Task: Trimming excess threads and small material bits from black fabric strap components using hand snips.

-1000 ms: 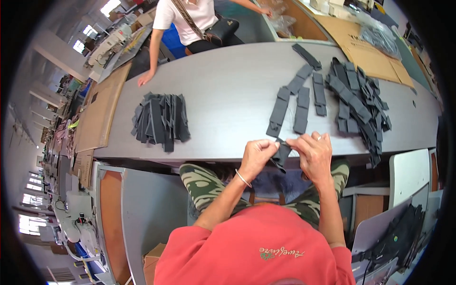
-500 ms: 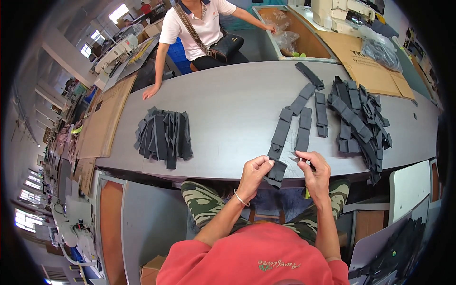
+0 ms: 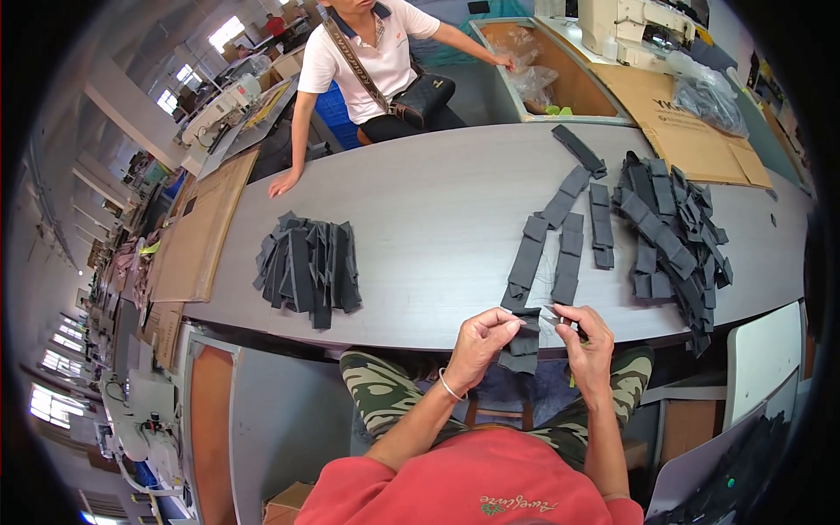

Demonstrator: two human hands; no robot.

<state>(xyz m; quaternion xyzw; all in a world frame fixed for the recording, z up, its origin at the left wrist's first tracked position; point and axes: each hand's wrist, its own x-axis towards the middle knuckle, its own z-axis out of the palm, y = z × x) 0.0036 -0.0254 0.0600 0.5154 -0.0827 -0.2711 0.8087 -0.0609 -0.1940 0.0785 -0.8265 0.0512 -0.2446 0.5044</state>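
Note:
At the table's near edge, my left hand (image 3: 479, 348) pinches a dark grey fabric strip (image 3: 522, 352), whose end hangs over the edge. The strip continues up the table as a chain of folded grey segments (image 3: 528, 262). In my right hand (image 3: 588, 348) are small thread snips (image 3: 551, 316), their pointed blades close beside the strip. I cannot tell whether the blades touch it. Fine loose threads lie around the strip. Separate grey strips (image 3: 568, 259) lie just beyond my right hand.
A stack of grey strips (image 3: 308, 271) lies on the grey table (image 3: 420, 210) at left, a tangled heap (image 3: 669, 232) at right. Across the table, a person in a white shirt (image 3: 363, 66) rests one hand on it. Cardboard (image 3: 691, 131) covers the far right corner.
My right hand has brought the snips slightly closer to the strip in my left hand. The whole view has shifted a little. The piles lie as before.

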